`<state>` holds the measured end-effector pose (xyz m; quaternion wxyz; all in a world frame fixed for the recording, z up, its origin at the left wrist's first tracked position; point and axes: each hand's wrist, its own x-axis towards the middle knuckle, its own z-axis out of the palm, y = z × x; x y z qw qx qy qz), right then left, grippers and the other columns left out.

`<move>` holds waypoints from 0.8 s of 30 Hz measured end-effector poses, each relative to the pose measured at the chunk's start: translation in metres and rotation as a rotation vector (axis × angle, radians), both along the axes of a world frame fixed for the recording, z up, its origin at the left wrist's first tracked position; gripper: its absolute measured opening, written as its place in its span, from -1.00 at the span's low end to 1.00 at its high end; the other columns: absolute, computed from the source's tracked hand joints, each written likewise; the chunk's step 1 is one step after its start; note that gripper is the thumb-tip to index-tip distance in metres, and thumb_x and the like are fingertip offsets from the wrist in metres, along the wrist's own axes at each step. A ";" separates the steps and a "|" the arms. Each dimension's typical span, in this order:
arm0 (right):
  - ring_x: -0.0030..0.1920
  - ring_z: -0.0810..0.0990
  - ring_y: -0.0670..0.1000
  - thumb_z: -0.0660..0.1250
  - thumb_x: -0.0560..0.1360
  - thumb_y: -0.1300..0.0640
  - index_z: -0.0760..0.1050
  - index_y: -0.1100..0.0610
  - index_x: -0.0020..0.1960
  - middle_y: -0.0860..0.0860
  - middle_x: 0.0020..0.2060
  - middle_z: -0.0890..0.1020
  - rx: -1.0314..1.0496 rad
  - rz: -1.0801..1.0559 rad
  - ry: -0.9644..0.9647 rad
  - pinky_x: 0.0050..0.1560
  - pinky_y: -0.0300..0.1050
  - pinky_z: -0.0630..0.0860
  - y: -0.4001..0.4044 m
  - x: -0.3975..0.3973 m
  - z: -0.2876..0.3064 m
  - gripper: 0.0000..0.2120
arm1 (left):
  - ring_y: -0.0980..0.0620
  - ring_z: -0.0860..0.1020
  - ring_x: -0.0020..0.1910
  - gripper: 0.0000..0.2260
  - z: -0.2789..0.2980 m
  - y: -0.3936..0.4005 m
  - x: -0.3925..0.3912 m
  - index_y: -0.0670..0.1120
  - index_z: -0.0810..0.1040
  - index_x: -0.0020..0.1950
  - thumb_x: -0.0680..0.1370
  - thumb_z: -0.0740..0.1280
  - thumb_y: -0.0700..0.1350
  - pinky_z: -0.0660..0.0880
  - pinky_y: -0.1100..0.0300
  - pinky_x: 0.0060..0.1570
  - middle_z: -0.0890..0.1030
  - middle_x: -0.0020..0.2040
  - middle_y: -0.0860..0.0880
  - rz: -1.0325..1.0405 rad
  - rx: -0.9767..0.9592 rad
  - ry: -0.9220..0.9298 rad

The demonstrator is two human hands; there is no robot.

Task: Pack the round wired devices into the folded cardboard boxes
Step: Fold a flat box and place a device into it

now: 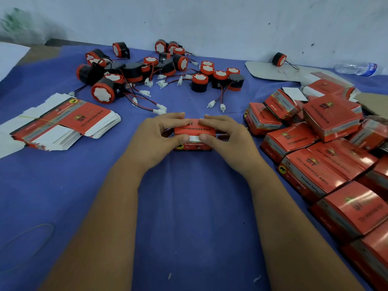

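Both hands, left (162, 133) and right (223, 132), have a grip pinching the box (194, 132), tucking its flap shut. Next it probably joins the packed boxes (315, 164) right of the grip.

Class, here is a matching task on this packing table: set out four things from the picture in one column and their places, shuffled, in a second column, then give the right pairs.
Things
1. flat unfolded cartons
2. loose round devices
3. closed boxes
4. plastic bottle

Places
A. far right, lying by the wall
B. piled at the right of the table
C. stacked at the left of the table
D. scattered at the far middle, wires trailing

Pairs: 1-C, 2-D, 3-B, 4-A
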<state>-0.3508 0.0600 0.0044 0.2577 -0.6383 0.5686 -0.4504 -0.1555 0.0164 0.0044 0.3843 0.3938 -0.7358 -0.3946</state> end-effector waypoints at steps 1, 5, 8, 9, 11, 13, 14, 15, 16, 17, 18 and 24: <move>0.22 0.49 -0.17 0.43 0.50 0.11 0.57 0.02 0.26 -0.11 0.24 0.52 -0.027 -0.010 0.019 0.16 -0.45 0.41 -0.001 0.001 -0.001 -0.67 | 0.52 0.44 0.11 -0.66 0.000 -0.001 -0.003 0.04 0.59 0.24 0.50 0.45 -0.21 0.41 0.49 0.17 0.52 0.34 0.11 0.016 -0.006 0.022; 0.17 0.50 -0.23 0.40 0.52 0.09 0.59 0.03 0.24 -0.18 0.14 0.54 -0.084 -0.048 0.049 0.16 -0.43 0.42 -0.002 0.004 -0.002 -0.71 | 0.36 0.50 0.20 -0.78 0.002 -0.002 -0.006 0.05 0.64 0.15 0.54 0.41 -0.18 0.49 0.31 0.21 0.58 0.27 0.09 0.030 0.039 0.124; 0.07 0.52 -0.28 0.37 0.55 0.05 0.60 0.04 0.22 -0.23 0.01 0.56 -0.127 -0.081 0.058 0.08 -0.41 0.45 -0.002 0.008 -0.001 -0.74 | 0.32 0.56 0.14 -0.82 0.002 -0.002 -0.008 0.13 0.65 0.05 0.55 0.40 -0.16 0.52 0.36 0.09 0.63 0.15 0.14 0.068 0.012 0.182; 0.04 0.53 -0.27 0.36 0.55 0.04 0.61 0.02 0.20 -0.22 -0.02 0.57 -0.141 -0.098 0.066 0.05 -0.40 0.46 -0.002 0.009 0.000 -0.76 | 0.32 0.58 0.09 -0.82 0.003 -0.001 -0.009 0.14 0.64 0.01 0.55 0.40 -0.16 0.52 0.39 0.03 0.64 0.11 0.15 0.075 -0.002 0.195; 0.04 0.55 -0.22 0.36 0.55 0.04 0.61 0.01 0.20 -0.20 0.00 0.58 -0.149 -0.120 0.077 0.07 -0.33 0.50 -0.002 0.009 0.000 -0.76 | 0.29 0.60 0.06 -0.82 0.003 -0.001 -0.010 0.10 0.65 -0.02 0.54 0.40 -0.20 0.53 0.40 -0.03 0.64 0.09 0.13 0.066 0.003 0.227; 0.13 0.53 -0.20 0.39 0.53 0.07 0.61 0.03 0.20 -0.13 0.12 0.58 -0.125 -0.121 0.043 0.18 -0.29 0.48 -0.002 0.010 -0.001 -0.74 | 0.22 0.61 0.10 -0.82 0.002 -0.001 -0.011 0.04 0.66 -0.04 0.52 0.41 -0.25 0.57 0.31 0.03 0.64 0.14 0.05 0.050 0.043 0.257; 0.16 0.50 -0.20 0.41 0.51 0.09 0.61 0.04 0.20 -0.10 0.16 0.56 -0.124 -0.133 0.025 0.18 -0.34 0.45 -0.002 0.011 -0.001 -0.74 | 0.19 0.60 0.14 -0.82 0.002 -0.001 -0.011 0.04 0.66 -0.04 0.52 0.42 -0.26 0.56 0.27 0.09 0.64 0.16 0.04 0.055 0.040 0.247; 0.16 0.47 -0.21 0.43 0.50 0.11 0.63 0.05 0.17 -0.10 0.15 0.53 -0.147 -0.161 0.028 0.16 -0.41 0.42 -0.002 0.012 -0.001 -0.75 | 0.19 0.57 0.18 -0.82 0.001 -0.002 -0.011 0.05 0.66 -0.02 0.52 0.43 -0.24 0.53 0.27 0.16 0.63 0.18 0.05 0.071 0.009 0.210; 0.13 0.45 -0.18 0.45 0.48 0.13 0.65 0.07 0.14 -0.11 0.10 0.49 -0.192 -0.205 0.058 0.12 -0.45 0.39 -0.003 0.013 -0.001 -0.77 | 0.20 0.54 0.22 -0.82 0.000 -0.002 -0.011 0.08 0.66 0.01 0.51 0.45 -0.20 0.47 0.32 0.22 0.62 0.20 0.07 0.093 -0.043 0.151; 0.09 0.44 -0.12 0.48 0.46 0.16 0.67 0.10 0.09 -0.13 0.01 0.46 -0.244 -0.246 0.101 0.08 -0.46 0.37 -0.003 0.013 -0.001 -0.79 | 0.21 0.49 0.27 -0.80 0.000 -0.001 -0.010 0.09 0.65 0.05 0.49 0.48 -0.16 0.39 0.39 0.24 0.59 0.23 0.09 0.117 -0.104 0.081; 0.04 0.44 -0.08 0.49 0.44 0.18 0.68 0.14 0.05 -0.13 -0.06 0.44 -0.287 -0.270 0.140 0.05 -0.46 0.36 -0.004 0.014 -0.001 -0.81 | 0.19 0.45 0.30 -0.76 0.000 0.000 -0.010 0.10 0.65 0.07 0.46 0.51 -0.14 0.31 0.43 0.26 0.56 0.25 0.10 0.146 -0.170 0.004; -0.16 0.47 0.08 0.49 0.43 0.22 0.68 0.21 -0.01 0.09 -0.22 0.53 -0.472 -0.273 0.401 -0.13 -0.11 0.47 0.000 0.011 -0.001 -0.85 | 0.06 0.34 0.04 -0.75 0.001 0.005 -0.017 -0.12 0.70 0.02 0.37 0.57 -0.17 0.18 0.50 0.08 0.55 0.04 -0.07 0.278 -0.564 -0.229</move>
